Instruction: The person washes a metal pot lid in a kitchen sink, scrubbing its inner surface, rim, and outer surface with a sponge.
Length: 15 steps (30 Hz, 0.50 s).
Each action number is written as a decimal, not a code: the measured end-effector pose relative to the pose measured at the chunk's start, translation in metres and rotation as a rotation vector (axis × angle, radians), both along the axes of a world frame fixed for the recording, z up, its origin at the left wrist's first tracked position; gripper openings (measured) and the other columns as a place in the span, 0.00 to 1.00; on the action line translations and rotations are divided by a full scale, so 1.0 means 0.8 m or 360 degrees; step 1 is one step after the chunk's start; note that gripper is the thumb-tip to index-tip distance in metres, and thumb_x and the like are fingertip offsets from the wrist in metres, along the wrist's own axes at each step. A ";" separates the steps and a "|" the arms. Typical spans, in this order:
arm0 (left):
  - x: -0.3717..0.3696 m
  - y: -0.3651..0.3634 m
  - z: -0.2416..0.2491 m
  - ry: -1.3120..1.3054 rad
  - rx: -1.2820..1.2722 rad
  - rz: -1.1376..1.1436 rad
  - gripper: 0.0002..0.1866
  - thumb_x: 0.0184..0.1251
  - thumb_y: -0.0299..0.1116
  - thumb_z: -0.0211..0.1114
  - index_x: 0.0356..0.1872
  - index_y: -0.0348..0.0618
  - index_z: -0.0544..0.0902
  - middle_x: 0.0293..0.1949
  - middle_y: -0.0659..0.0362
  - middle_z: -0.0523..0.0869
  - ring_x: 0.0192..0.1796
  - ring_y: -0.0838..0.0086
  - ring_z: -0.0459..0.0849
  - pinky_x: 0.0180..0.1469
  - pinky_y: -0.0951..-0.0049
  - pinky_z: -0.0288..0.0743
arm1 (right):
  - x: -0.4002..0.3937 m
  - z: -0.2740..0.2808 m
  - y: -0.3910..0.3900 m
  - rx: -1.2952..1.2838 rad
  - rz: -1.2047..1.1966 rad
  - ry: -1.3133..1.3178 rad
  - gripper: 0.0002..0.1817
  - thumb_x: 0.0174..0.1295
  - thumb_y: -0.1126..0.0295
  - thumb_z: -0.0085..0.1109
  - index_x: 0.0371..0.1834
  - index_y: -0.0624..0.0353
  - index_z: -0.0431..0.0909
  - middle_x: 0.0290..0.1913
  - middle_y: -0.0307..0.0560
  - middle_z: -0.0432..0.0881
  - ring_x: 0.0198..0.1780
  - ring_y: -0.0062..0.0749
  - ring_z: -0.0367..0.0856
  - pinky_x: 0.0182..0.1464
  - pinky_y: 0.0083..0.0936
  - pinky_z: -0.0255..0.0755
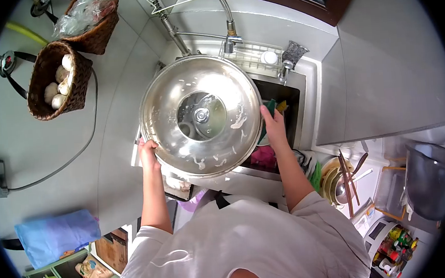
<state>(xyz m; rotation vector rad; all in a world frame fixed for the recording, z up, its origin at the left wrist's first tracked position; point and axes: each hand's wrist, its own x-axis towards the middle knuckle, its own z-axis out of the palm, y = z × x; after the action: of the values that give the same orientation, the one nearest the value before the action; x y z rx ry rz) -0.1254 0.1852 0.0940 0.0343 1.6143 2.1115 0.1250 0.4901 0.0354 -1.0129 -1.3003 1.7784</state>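
A large steel pot lid (pixel 168 106) with a round glass window and a central knob is raised over the sink, its top facing me. White suds streak its lower half. My left hand (pixel 148 153) grips the lower left rim, thumb on top. On the right edge my right hand (pixel 275 127) is closed around the rim. A dark green pad (pixel 269 109) shows right by its fingers. Behind the lid, the black sink basin (pixel 293 105) is partly hidden, with a pink cloth (pixel 263 157) in it.
A faucet (pixel 230 37) and a wire rack (pixel 250 53) stand behind the sink. Wicker baskets hang on the left wall, one holding garlic bulbs (pixel 59 101). Stacked bowls (pixel 334 183) and chopsticks (pixel 347 182) are at the right. A blue packet (pixel 58 237) is lower left.
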 end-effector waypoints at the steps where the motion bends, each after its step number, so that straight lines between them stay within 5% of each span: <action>1: 0.001 0.006 -0.003 -0.0036 -0.0001 0.0047 0.23 0.44 0.15 0.51 0.47 0.35 0.76 0.31 0.60 0.80 0.30 0.74 0.77 0.36 0.75 0.75 | 0.002 0.001 0.000 0.0064 0.0046 -0.0069 0.14 0.63 0.61 0.67 0.40 0.63 0.83 0.32 0.34 0.82 0.32 0.18 0.76 0.37 0.20 0.70; 4: 0.014 0.030 0.001 -0.0132 0.0004 0.0035 0.27 0.48 0.15 0.53 0.56 0.31 0.70 0.36 0.54 0.82 0.32 0.70 0.80 0.40 0.72 0.78 | 0.014 0.021 0.003 -0.0068 0.0077 -0.0051 0.12 0.57 0.68 0.69 0.39 0.64 0.82 0.34 0.37 0.83 0.31 0.22 0.79 0.35 0.22 0.72; 7: 0.030 0.056 0.012 -0.0188 -0.0175 0.0089 0.22 0.54 0.17 0.55 0.54 0.31 0.71 0.37 0.54 0.82 0.35 0.69 0.82 0.41 0.73 0.79 | 0.030 0.060 0.003 -0.0440 0.0004 0.0108 0.11 0.53 0.74 0.66 0.39 0.64 0.81 0.34 0.40 0.84 0.31 0.26 0.81 0.35 0.24 0.73; 12: 0.018 0.056 -0.028 -0.0075 -0.0538 -0.0621 0.12 0.71 0.30 0.60 0.49 0.33 0.78 0.37 0.57 0.86 0.34 0.77 0.83 0.38 0.76 0.77 | 0.056 0.119 -0.003 -0.0420 -0.0110 0.0044 0.11 0.51 0.78 0.62 0.40 0.67 0.80 0.33 0.43 0.83 0.31 0.29 0.81 0.34 0.27 0.75; 15: 0.027 0.057 -0.039 -0.0034 -0.0681 -0.0790 0.12 0.72 0.31 0.60 0.48 0.31 0.79 0.38 0.57 0.86 0.32 0.78 0.83 0.34 0.77 0.76 | 0.062 0.164 -0.014 -0.0313 -0.0100 -0.0029 0.12 0.51 0.79 0.61 0.40 0.68 0.80 0.33 0.44 0.84 0.32 0.28 0.81 0.36 0.27 0.76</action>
<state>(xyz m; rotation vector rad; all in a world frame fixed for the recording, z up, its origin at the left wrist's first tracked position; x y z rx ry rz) -0.1036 0.2311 0.0630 0.2436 1.7885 1.3717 0.1743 0.4785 0.1662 -1.1668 -1.1077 1.8796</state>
